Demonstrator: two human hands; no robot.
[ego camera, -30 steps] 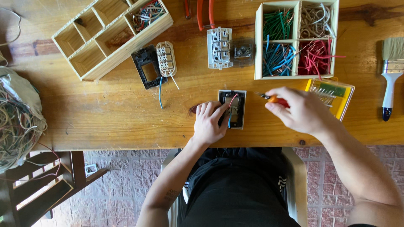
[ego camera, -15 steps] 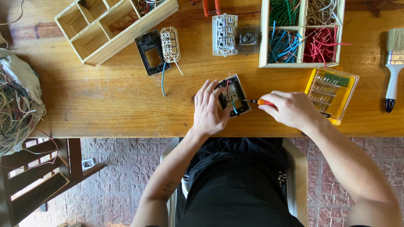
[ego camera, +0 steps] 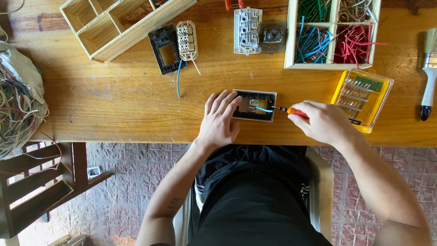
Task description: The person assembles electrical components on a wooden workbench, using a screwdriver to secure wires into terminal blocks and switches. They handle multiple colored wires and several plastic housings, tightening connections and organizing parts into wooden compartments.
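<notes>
Two bare hands work on one small grey rectangular switch module with a short blue wire (ego camera: 255, 105), lying flat near the front edge of the long wooden table (ego camera: 114, 114), about midway along it. Your left hand (ego camera: 221, 119) lies spread over the module's left end, fingers flat, apparently pinning it so it cannot slide. Your right hand (ego camera: 321, 120) is closed around the orange-handled small screwdriver (ego camera: 291, 110), whose tip points left into the module's right side.

Just beside your right hand, an open yellow plastic case of screwdriver bits (ego camera: 362, 98) rests close to the front edge. Behind it, at the far edge, stands a pale wooden divided box of green, blue, red and cream wire offcuts (ego camera: 334, 34). Two white and clear socket parts (ego camera: 257, 31) lie left of that. Further left sit a black frame plate with a cream terminal insert (ego camera: 175, 45) and an empty wooden divided tray (ego camera: 114, 25). A paintbrush (ego camera: 429, 73) lies at the right end, a bundle of tangled wires (ego camera: 18, 100) at the left end. Nothing blocks either hand.
</notes>
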